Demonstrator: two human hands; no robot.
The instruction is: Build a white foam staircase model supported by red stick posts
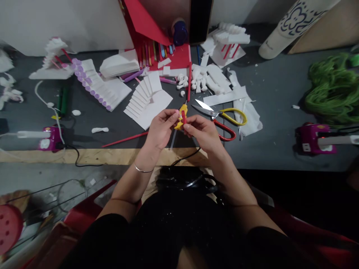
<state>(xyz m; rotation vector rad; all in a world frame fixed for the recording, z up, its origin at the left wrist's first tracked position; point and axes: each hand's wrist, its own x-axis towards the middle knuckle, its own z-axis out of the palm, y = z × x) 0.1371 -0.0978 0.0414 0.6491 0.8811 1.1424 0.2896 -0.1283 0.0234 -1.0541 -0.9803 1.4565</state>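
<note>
My left hand (pixel 160 129) is closed in a pinch on a small pale pink piece (pixel 177 114). My right hand (pixel 202 131) pinches a short red piece (pixel 183 116) between thumb and forefinger, close beside the left fingertips. Behind the fingers, partly hidden, is a yellow tool (pixel 183 109) that looks like a glue gun, with a clear stick (pixel 173 139) at its near end. Scissors (pixel 214 113) with one yellow and one red handle lie spread just right of my right hand. A red stick (pixel 126 139) lies left of my left hand.
White fanned-step models (pixel 147 95) and a purple-edged one (pixel 92 84) lie at left. Small white pieces (pixel 199 80) are heaped ahead. A bottle (pixel 277 41), green yarn (pixel 327 89) and a purple clamp base (pixel 314 138) stand at right. Another purple base (pixel 52 138) is at left.
</note>
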